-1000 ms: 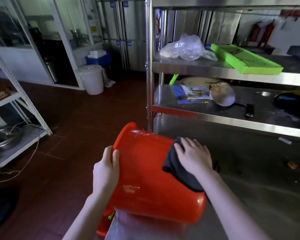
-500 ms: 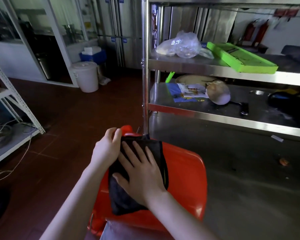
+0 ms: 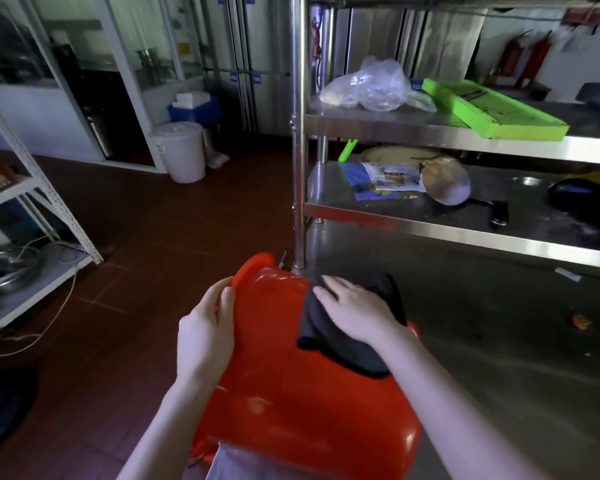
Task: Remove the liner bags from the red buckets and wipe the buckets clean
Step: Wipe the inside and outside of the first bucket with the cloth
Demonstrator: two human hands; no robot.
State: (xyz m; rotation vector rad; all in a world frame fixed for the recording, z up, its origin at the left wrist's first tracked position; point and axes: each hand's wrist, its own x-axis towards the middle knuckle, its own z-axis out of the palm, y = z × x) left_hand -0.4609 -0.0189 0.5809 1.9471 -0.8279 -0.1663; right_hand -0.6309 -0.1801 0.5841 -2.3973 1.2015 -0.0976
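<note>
A red bucket (image 3: 291,393) lies on its side at lower centre of the frame, on the edge of a steel counter (image 3: 499,358). The left hand (image 3: 205,337) grips its rim, fingers curled round it. The right hand (image 3: 357,313), fingers straight and slightly spread, presses a dark cloth (image 3: 323,344) on the outer wall. No liner shows; wiping looks under way, inside unseen.

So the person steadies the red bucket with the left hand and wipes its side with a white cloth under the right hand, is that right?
Not quite: the cloth is black, not white. The head view shows the left hand gripping the red bucket near its rim while the right hand presses the black cloth against its side.
</note>
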